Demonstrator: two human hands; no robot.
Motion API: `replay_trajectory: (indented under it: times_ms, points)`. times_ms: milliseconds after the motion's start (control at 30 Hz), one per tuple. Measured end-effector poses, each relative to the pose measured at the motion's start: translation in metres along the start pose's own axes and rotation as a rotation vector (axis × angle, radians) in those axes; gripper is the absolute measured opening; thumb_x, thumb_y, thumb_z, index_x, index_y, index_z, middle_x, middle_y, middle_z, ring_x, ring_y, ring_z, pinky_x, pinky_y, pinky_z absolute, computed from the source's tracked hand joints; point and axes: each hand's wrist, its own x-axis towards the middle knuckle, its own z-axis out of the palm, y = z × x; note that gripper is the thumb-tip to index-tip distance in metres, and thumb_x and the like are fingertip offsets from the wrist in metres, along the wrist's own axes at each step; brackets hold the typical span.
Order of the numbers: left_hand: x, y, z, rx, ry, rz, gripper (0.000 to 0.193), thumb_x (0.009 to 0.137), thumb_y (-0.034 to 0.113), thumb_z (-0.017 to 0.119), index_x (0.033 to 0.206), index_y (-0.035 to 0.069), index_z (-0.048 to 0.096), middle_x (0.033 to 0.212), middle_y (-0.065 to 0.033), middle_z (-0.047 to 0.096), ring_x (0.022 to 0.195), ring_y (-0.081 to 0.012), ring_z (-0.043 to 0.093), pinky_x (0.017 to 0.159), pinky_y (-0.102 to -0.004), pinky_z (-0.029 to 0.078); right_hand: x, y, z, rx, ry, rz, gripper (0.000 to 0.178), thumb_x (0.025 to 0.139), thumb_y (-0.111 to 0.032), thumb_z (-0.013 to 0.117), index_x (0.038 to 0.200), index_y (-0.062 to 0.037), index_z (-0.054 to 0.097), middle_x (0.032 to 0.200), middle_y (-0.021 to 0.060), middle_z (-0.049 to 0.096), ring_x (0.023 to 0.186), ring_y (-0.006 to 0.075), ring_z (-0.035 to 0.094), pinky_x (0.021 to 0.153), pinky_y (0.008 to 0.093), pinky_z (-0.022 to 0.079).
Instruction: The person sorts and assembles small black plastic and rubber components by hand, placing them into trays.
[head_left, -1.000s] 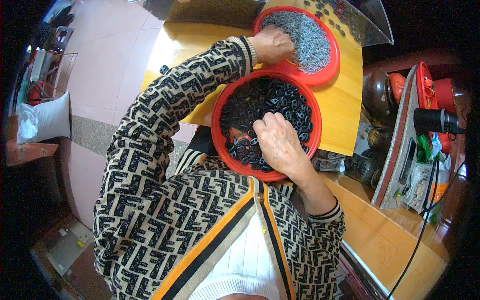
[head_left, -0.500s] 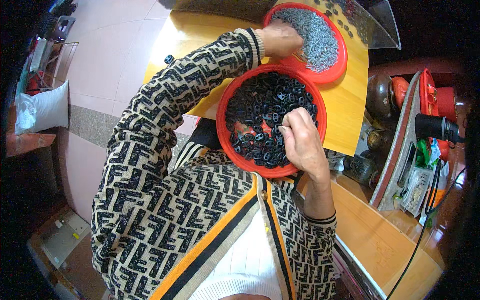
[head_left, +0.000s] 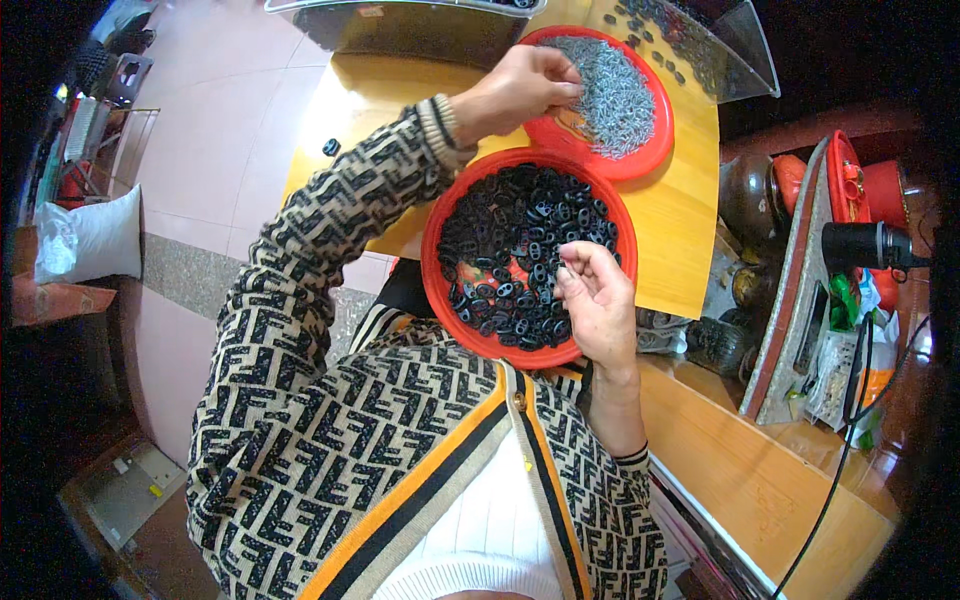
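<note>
A round red basin (head_left: 628,235) full of small black plastic pieces with two holes (head_left: 530,240) sits in front of me. Beyond it, a red plate (head_left: 655,150) holds a heap of small silver screws (head_left: 612,105). My left hand (head_left: 515,92) is over the left rim of this plate, thumb and fingers pinched together. Above the right side of the basin is my right hand (head_left: 600,305), its thumb and forefinger closed in a pinch. Whatever sits between the fingertips of either hand is too small to make out.
A yellow wooden tabletop (head_left: 680,235) bears the plate. A clear bin (head_left: 400,25) stands at the far edge, and a single black piece (head_left: 331,147) lies at the left. Loose black pieces (head_left: 640,35) show at the far right; a cluttered shelf (head_left: 800,290) runs along the right.
My left hand has come up out of the screws and shifted left, its fingertips now in sight. My right hand has turned slightly, showing more of its pinched fingers. The view has shifted a little.
</note>
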Motion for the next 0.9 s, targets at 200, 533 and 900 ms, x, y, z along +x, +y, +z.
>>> replay_trajectory:
  times_ms: [200,533,900]
  points:
    - [-0.058,0.016,0.002,-0.653,-0.085,-0.282,0.009,0.081,0.002,0.053,0.090,0.002,0.050,0.078,-0.0044,0.054,0.067,-0.0133,0.053,0.062,-0.0253,0.045,0.010,0.001,-0.005,0.061,-0.003,-0.010,0.013,0.083,-0.002,0.051,0.096,0.0006,0.052,0.079,0.0002,0.053,0.066,0.0048,0.049,0.060,0.0179,0.042]
    - [-0.090,0.016,0.028,-0.795,-0.015,-0.188,0.014,0.078,-0.002,0.057,0.090,0.001,0.050,0.081,-0.0067,0.058,0.071,-0.0147,0.058,0.063,-0.0235,0.048,0.038,-0.027,0.010,-0.093,0.189,-0.183,0.010,0.083,-0.002,0.051,0.091,0.0000,0.057,0.072,-0.0027,0.052,0.060,0.0025,0.043,0.054,0.0166,0.037]
    - [-0.068,0.019,0.042,-0.317,0.209,0.049,0.011,0.073,-0.002,0.060,0.081,-0.001,0.053,0.071,-0.0028,0.055,0.065,-0.0065,0.051,0.057,-0.0196,0.043,0.082,-0.027,0.003,-0.321,0.205,-0.343,0.008,0.079,-0.006,0.054,0.077,0.0013,0.055,0.067,0.0062,0.054,0.056,0.0111,0.048,0.052,0.0256,0.040]
